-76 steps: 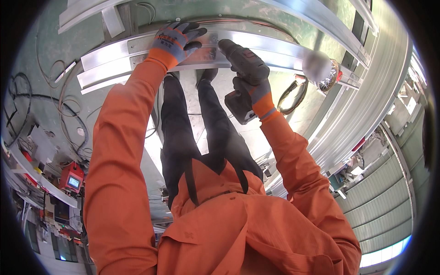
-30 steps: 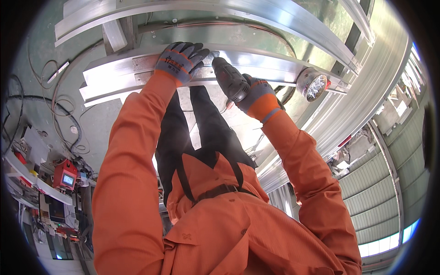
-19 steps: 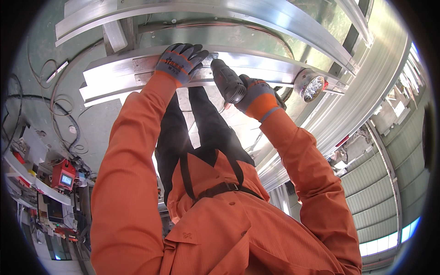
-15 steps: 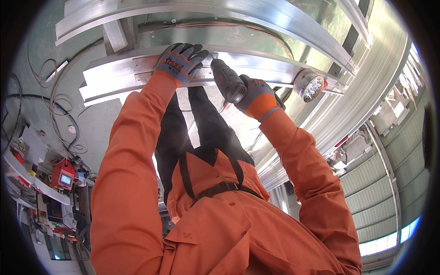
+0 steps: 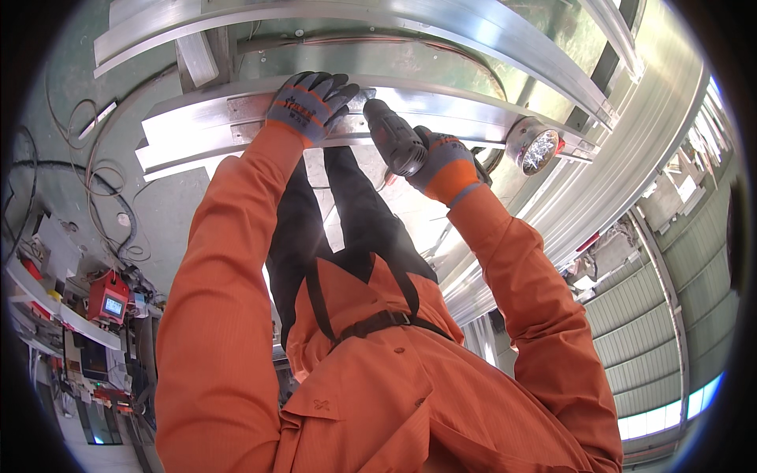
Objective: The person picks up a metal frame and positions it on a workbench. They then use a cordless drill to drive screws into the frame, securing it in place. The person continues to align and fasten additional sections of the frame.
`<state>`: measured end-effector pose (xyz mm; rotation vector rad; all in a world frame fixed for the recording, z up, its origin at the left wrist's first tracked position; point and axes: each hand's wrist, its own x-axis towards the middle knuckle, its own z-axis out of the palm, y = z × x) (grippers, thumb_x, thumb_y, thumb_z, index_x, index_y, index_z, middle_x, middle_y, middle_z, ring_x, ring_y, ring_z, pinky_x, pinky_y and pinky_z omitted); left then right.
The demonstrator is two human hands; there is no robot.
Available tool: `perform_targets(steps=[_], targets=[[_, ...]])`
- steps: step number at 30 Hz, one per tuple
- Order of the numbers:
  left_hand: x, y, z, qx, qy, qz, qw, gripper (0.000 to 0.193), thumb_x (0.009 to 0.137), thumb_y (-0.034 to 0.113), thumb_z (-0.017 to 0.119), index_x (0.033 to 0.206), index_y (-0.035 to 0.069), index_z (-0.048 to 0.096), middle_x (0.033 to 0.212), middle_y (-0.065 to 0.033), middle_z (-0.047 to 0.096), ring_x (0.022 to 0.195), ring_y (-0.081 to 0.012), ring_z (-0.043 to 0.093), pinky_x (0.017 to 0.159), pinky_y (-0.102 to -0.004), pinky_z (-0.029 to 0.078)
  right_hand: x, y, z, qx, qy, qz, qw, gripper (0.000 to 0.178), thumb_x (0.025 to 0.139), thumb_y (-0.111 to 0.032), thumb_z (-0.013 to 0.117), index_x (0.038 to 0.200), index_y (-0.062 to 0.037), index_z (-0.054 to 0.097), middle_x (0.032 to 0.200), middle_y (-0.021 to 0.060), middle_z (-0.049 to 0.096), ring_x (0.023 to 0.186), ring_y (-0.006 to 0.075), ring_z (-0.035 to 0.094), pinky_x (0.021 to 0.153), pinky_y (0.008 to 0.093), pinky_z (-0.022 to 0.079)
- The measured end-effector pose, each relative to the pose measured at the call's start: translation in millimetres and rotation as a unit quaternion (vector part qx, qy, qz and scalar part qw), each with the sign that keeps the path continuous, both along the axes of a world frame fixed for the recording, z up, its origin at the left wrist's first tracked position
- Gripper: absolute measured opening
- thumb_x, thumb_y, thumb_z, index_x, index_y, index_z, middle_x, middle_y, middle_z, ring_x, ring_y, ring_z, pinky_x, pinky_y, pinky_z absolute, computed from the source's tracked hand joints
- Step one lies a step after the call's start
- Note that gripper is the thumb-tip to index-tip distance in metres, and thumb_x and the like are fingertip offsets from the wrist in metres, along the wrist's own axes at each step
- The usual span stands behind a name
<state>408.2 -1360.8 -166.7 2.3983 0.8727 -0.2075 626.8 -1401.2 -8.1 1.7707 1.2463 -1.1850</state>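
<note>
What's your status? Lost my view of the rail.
Left hand flat on metal rail. Right hand grips drill, nose at rail. Work lamp alongside, clear.

Head camera – looking down, close over orange sleeves (image 5: 236,260).

Both arms reached forward from the lower edge in orange sleeves, each hand in a grey glove with an orange cuff. The left hand (image 5: 309,101) lay palm-down and flat, its fingers (image 5: 331,85) spread and pointing away from the body, the arm nearly straight. The right hand (image 5: 443,162) sat just to the right of the left hand and a little nearer the body, curled closed in a grip, wrist cocked, its forearm bent at the elbow and angling in from the right.
</note>
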Motion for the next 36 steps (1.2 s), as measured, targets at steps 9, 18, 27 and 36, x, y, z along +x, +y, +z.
perform_targets(steps=[9,18,27,36], targets=[[-0.4,-2.5,-6.9,0.012,-0.003,0.001,1.0,0.048,0.095,0.049,0.057,0.14,0.031,0.058,0.142,-0.0011,0.058,0.13,-0.0267,0.053,0.11,-0.0467,0.041,2.3,4.3,0.1,0.001,0.012,0.002,1.0,0.033,0.083,-0.032,0.066,0.108,-0.0112,0.063,0.099,0.0162,0.072,0.099,0.0369,0.069,0.085,0.0455,0.054],[-0.8,-3.1,-5.8,0.013,-0.012,0.005,1.0,0.048,0.095,0.047,0.057,0.141,0.031,0.057,0.144,0.0013,0.056,0.129,-0.0256,0.053,0.109,-0.0474,0.041,2.1,7.8,3.0,0.005,0.011,0.018,1.0,0.031,0.081,-0.027,0.067,0.107,-0.0098,0.063,0.097,0.0168,0.073,0.097,0.0367,0.07,0.085,0.045,0.054],[-1.0,-2.6,-7.0,0.023,-0.02,0.0,1.0,0.05,0.094,0.044,0.06,0.142,0.031,0.056,0.143,0.0018,0.057,0.127,-0.0257,0.055,0.107,-0.0472,0.043,2.2,7.9,1.5,-0.003,0.003,0.031,1.0,0.032,0.08,-0.027,0.067,0.107,-0.0097,0.062,0.097,0.0164,0.073,0.098,0.0353,0.07,0.085,0.0443,0.055],[-1.1,-2.5,-9.0,0.032,-0.047,0.008,0.998,0.051,0.091,0.04,0.064,0.141,0.032,0.057,0.14,0.0005,0.058,0.126,-0.0248,0.055,0.106,-0.0476,0.044,5.7,3.4,-1.6,0.003,0.014,0.039,0.999,0.035,0.08,-0.028,0.067,0.11,-0.0101,0.061,0.096,0.0159,0.073,0.098,0.0346,0.07,0.085,0.0441,0.054]])
